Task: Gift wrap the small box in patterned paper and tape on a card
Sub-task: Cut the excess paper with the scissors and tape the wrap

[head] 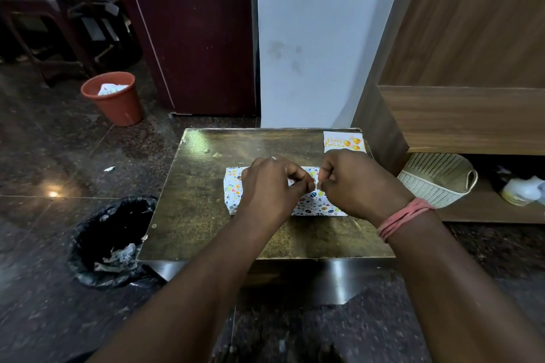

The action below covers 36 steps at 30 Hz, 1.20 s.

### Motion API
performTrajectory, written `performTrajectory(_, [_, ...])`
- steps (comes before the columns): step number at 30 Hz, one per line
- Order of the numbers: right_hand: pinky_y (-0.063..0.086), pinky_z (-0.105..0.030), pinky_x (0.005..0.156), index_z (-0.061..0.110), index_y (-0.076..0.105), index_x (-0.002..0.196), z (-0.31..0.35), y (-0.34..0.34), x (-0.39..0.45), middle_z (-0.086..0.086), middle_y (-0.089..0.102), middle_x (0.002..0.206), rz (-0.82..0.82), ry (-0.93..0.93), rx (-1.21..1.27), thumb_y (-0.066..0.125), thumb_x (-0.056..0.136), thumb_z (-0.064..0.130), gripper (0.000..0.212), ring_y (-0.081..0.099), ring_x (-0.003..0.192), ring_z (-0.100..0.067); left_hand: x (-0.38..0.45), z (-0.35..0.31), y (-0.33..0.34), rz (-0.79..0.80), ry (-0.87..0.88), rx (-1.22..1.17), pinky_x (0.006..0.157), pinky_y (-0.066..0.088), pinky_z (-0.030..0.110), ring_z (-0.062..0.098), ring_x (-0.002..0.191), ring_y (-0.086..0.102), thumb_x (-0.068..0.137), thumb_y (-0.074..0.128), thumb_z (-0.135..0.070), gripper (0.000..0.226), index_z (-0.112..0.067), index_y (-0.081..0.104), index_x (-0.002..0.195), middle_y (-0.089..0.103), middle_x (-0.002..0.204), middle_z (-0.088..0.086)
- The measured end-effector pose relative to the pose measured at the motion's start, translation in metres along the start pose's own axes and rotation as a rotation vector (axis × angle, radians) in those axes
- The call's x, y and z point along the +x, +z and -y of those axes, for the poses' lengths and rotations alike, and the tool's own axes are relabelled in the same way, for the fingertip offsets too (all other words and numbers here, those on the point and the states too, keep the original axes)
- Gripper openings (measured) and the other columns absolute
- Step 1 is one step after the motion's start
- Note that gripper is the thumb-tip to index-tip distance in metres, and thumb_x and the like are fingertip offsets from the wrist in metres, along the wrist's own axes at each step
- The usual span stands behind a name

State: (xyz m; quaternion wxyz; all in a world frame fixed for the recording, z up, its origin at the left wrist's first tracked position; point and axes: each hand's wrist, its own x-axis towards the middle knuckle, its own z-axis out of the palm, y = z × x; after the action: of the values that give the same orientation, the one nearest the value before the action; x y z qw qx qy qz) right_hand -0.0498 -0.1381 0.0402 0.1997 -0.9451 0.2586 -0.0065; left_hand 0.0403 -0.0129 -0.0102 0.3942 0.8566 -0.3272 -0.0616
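The wrapped box (309, 203) lies long from side to side on the table (200, 215), right under both hands. The left hand (265, 186) and right hand (354, 183) each pinch something tiny between them, maybe tape. The card (343, 142) waits at the far right corner, nearer the right hand.

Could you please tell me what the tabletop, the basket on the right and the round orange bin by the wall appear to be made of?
Tabletop: probably wood or laminate, dark mottled brown, glossy; it reflects light at the far left corner. Basket: apparently moulded cream plastic, with regular rows of small perforations imitating weave. Orange bin: likely plastic, smooth terracotta colour with a rolled rim.
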Motion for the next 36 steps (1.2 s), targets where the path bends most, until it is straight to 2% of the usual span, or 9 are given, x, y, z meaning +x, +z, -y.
performTrajectory(5, [0.054, -0.030, 0.065, 0.020, 0.070, 0.081, -0.002, -0.007, -0.004, -0.003, 0.069, 0.083, 0.057, 0.019, 0.009, 0.056, 0.088, 0.010, 0.019, 0.066, 0.078, -0.023, 0.000, -0.002, 0.001, 0.002, -0.006, 0.027, 0.095, 0.034, 0.036, 0.015, 0.108, 0.055, 0.086, 0.079, -0.032, 0.016, -0.038, 0.075, 0.072, 0.070, 0.087, -0.017])
performTrajectory(8, [0.046, -0.024, 0.059, 0.024, 0.071, 0.070, -0.005, -0.009, -0.004, 0.004, 0.069, 0.073, 0.051, 0.082, 0.122, 0.059, 0.087, 0.011, 0.025, 0.065, 0.069, -0.017, -0.001, 0.000, 0.001, 0.004, 0.002, 0.022, 0.095, 0.032, 0.035, 0.016, 0.111, 0.054, 0.087, 0.079, -0.036, 0.007, -0.036, 0.077, 0.080, 0.073, 0.097, -0.016])
performTrajectory(11, [0.058, -0.034, 0.064, 0.018, 0.073, 0.071, -0.005, -0.005, -0.002, -0.001, 0.072, 0.070, 0.024, 0.164, 0.219, 0.059, 0.081, 0.017, 0.018, 0.070, 0.075, -0.024, -0.001, 0.001, 0.003, 0.021, 0.017, 0.080, 0.092, 0.026, 0.033, 0.015, 0.117, 0.051, 0.088, 0.076, -0.043, 0.011, -0.042, 0.078, 0.099, 0.071, 0.107, -0.017])
performTrajectory(16, [0.063, -0.052, 0.070, 0.004, 0.070, 0.066, -0.005, -0.007, -0.002, -0.013, 0.072, 0.062, -0.102, 0.292, 0.443, 0.051, 0.065, 0.017, 0.024, 0.073, 0.066, -0.034, 0.001, 0.002, 0.002, 0.040, 0.008, 0.064, 0.092, 0.024, 0.031, 0.016, 0.121, 0.049, 0.088, 0.076, -0.045, 0.014, -0.042, 0.079, 0.102, 0.072, 0.110, -0.018])
performTrajectory(20, [0.064, -0.047, 0.072, 0.009, 0.069, 0.067, -0.005, -0.021, -0.004, -0.020, 0.074, 0.077, -0.078, 0.211, 0.604, 0.056, 0.086, 0.002, 0.024, 0.072, 0.065, -0.027, 0.000, -0.001, 0.001, 0.033, -0.002, 0.048, 0.094, 0.026, 0.033, 0.016, 0.119, 0.050, 0.088, 0.077, -0.044, 0.014, -0.041, 0.080, 0.101, 0.073, 0.109, -0.016])
performTrajectory(23, [0.058, -0.036, 0.058, 0.019, 0.069, 0.072, 0.000, -0.011, -0.007, -0.007, 0.072, 0.070, 0.046, 0.123, 0.416, 0.058, 0.090, 0.007, 0.024, 0.072, 0.066, -0.025, 0.001, -0.004, -0.001, 0.022, -0.020, 0.032, 0.098, 0.032, 0.035, 0.016, 0.117, 0.052, 0.088, 0.078, -0.038, 0.010, -0.039, 0.081, 0.098, 0.074, 0.107, -0.015])
performTrajectory(26, [0.043, -0.024, 0.054, 0.022, 0.066, 0.070, 0.007, -0.003, -0.005, 0.001, 0.069, 0.073, 0.077, 0.067, 0.227, 0.058, 0.092, 0.011, 0.026, 0.065, 0.070, -0.018, 0.000, -0.004, -0.002, 0.024, -0.010, 0.009, 0.102, 0.040, 0.041, 0.017, 0.111, 0.057, 0.091, 0.075, -0.024, 0.015, -0.038, 0.082, 0.091, 0.075, 0.098, -0.015])
performTrajectory(32, [0.033, -0.022, 0.052, 0.024, 0.061, 0.079, 0.021, -0.002, -0.006, -0.003, 0.068, 0.091, 0.090, 0.020, 0.030, 0.054, 0.090, 0.007, 0.021, 0.059, 0.082, -0.019, 0.000, -0.006, -0.003, 0.023, 0.007, 0.054, 0.100, 0.045, 0.044, 0.020, 0.110, 0.058, 0.093, 0.063, -0.007, 0.035, -0.036, 0.081, 0.091, 0.074, 0.095, -0.013])
performTrajectory(36, [0.033, -0.021, 0.053, 0.017, 0.067, 0.093, 0.021, 0.000, -0.005, -0.004, 0.066, 0.093, 0.073, 0.023, -0.016, 0.056, 0.090, 0.005, 0.017, 0.060, 0.087, -0.022, 0.001, -0.004, -0.001, 0.019, -0.004, 0.056, 0.101, 0.045, 0.045, 0.021, 0.112, 0.056, 0.097, 0.059, -0.005, 0.036, -0.035, 0.078, 0.104, 0.069, 0.090, -0.014])
